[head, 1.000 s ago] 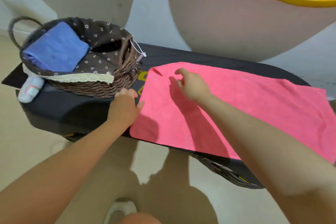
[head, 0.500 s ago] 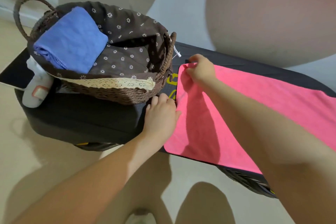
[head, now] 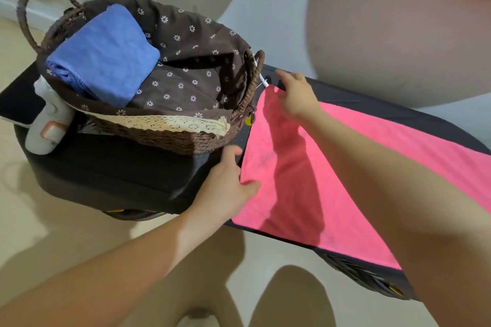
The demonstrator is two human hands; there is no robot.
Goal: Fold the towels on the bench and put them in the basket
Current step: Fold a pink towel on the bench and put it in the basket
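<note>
A pink towel (head: 345, 180) lies spread flat along the black bench (head: 119, 175). My left hand (head: 225, 186) pinches the towel's near left edge, thumb on top of the cloth. My right hand (head: 297, 95) grips the far left corner, which is lifted slightly off the bench. To the left stands a brown wicker basket (head: 170, 138) with a flowered lining. A folded blue towel (head: 106, 53) rests in its left half.
A white and grey device (head: 47, 125) leans against the basket's left side on the bench. The basket's loop handle (head: 26, 16) sticks up at the far left. Beige floor lies below the bench, and a pale wall rises behind it.
My right hand moved from the towel's middle to its far left corner and closed on it. My left hand took hold of the near left edge. The view shifted left.
</note>
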